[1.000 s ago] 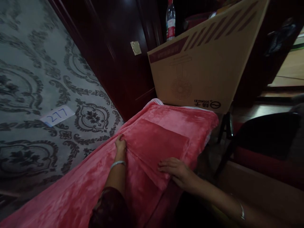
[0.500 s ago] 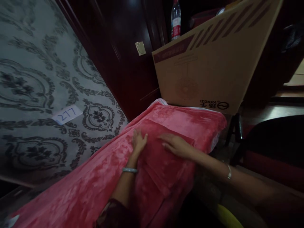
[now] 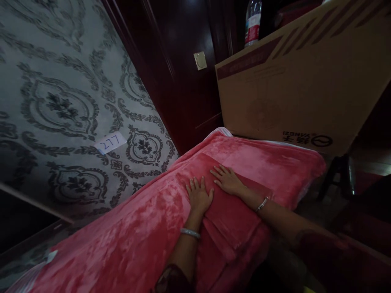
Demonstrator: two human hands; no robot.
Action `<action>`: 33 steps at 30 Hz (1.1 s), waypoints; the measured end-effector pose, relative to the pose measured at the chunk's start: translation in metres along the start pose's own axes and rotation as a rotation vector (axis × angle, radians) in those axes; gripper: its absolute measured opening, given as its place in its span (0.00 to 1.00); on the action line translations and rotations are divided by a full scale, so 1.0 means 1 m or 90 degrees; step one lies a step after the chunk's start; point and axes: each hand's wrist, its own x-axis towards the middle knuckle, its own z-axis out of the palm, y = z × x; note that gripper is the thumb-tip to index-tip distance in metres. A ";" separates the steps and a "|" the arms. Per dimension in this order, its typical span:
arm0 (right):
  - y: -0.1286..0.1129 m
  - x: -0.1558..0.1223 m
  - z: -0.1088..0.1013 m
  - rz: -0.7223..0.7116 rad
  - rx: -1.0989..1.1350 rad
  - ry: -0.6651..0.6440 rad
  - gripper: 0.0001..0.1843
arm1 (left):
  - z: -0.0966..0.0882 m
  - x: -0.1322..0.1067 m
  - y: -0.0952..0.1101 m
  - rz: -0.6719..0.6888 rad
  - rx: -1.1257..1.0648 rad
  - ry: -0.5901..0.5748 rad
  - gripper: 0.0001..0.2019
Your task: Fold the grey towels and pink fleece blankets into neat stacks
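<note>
A folded piece of red cloth point(image 3: 235, 211) lies on a pink-red plush blanket point(image 3: 146, 228) that covers a long surface. My left hand point(image 3: 199, 197) rests flat on the left edge of the cloth, fingers spread, with a pale bangle at its wrist. Just to the right, my right hand point(image 3: 227, 180) lies palm down near the cloth's far edge, its fingers stretched out and apart. Neither hand grips anything. The layers beneath the top fold show only at the near corner.
A large cardboard box point(image 3: 293, 93) stands behind the blanket's far end, with a plastic bottle point(image 3: 253, 24) behind its top edge. At the left is a patterned wall point(image 3: 61, 101) bearing a paper label point(image 3: 110, 142). Dark wood panelling point(image 3: 174, 61) stands between them.
My right hand has moved to the cloth's far edge and flattened, fingers spreading. The left hand's fingers have spread on the cloth too. The whole view has shifted, so the surroundings appear further right.
</note>
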 end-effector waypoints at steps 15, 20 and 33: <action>-0.014 0.071 -0.048 0.025 0.049 -0.082 0.24 | -0.035 0.039 -0.053 -0.163 -0.088 0.041 0.28; -0.029 0.129 -0.035 0.003 0.085 -0.016 0.30 | -0.039 0.068 -0.059 -0.101 -0.035 0.062 0.29; -0.025 0.134 0.031 -0.013 0.028 -0.091 0.29 | 0.018 0.066 -0.059 -0.185 -0.032 -0.072 0.40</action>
